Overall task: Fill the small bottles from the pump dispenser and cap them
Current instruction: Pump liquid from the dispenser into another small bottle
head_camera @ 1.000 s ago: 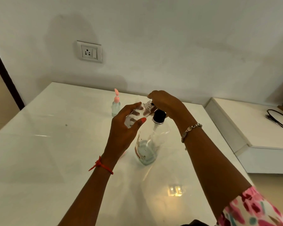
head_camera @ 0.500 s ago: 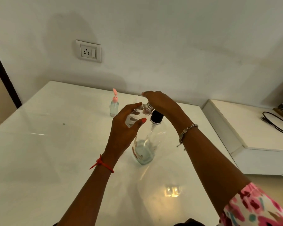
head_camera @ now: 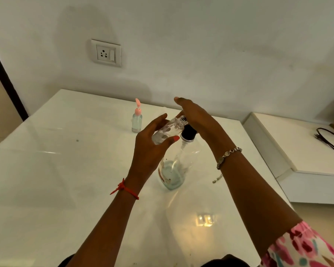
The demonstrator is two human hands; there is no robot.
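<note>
Head: small clear bottle [head_camera: 165, 132], tilted

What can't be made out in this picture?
Head view only.
The spout of the pump dispenser: hidden under the right hand.
How full the small bottle is: the left hand partly covers it, and it is blurred.
The black cable: cut off by the right edge.

pink-capped small bottle [head_camera: 137, 120] with pale blue liquid; pump dispenser [head_camera: 178, 160] — clear, black collar; red wrist thread [head_camera: 124, 188]; sleeve [head_camera: 305, 247] — pink floral print; white table [head_camera: 46, 170].
</note>
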